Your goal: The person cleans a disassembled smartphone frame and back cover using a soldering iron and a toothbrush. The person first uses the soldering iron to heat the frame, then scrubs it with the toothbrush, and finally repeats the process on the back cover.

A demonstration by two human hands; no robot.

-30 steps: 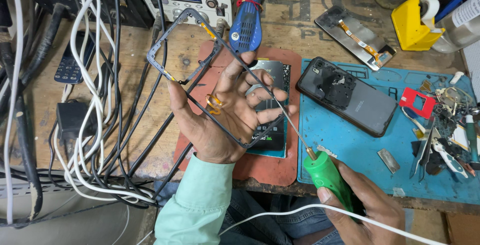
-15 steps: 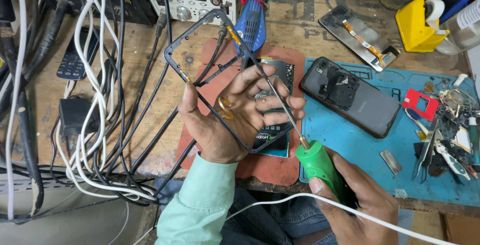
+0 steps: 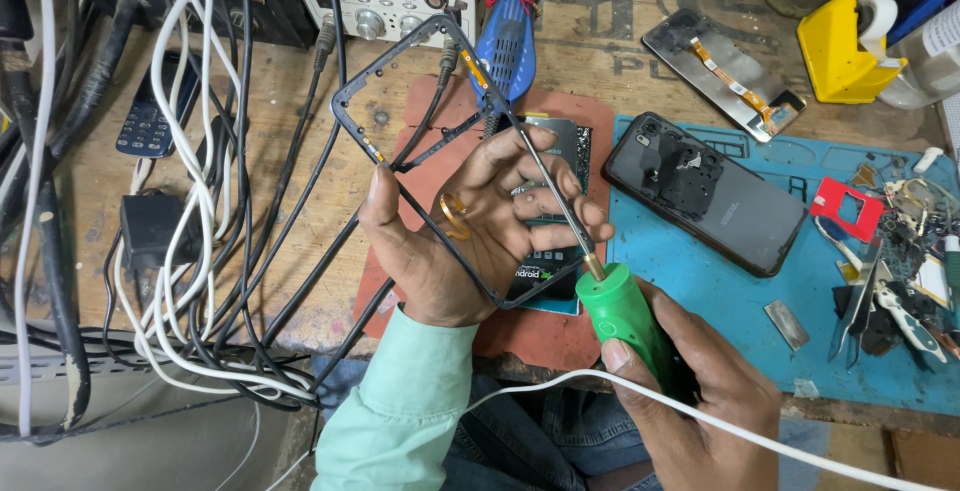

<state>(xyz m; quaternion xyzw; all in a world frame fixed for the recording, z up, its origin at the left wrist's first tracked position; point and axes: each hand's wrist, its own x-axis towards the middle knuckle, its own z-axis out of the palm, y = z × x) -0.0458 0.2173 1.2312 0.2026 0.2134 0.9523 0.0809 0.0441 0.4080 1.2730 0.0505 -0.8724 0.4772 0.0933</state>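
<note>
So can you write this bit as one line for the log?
left hand: holds black phone frame | right hand: grips green-handled tool | tool tip: at frame edge | below: red mat, blue mat

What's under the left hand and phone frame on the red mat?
A phone with a lit screen lies on the red mat; the left hand and frame cover most of it.

Black phone frame (image 3: 420, 141) tilted upward; green-handled soldering iron (image 3: 600, 291) touching its edge.
</note>
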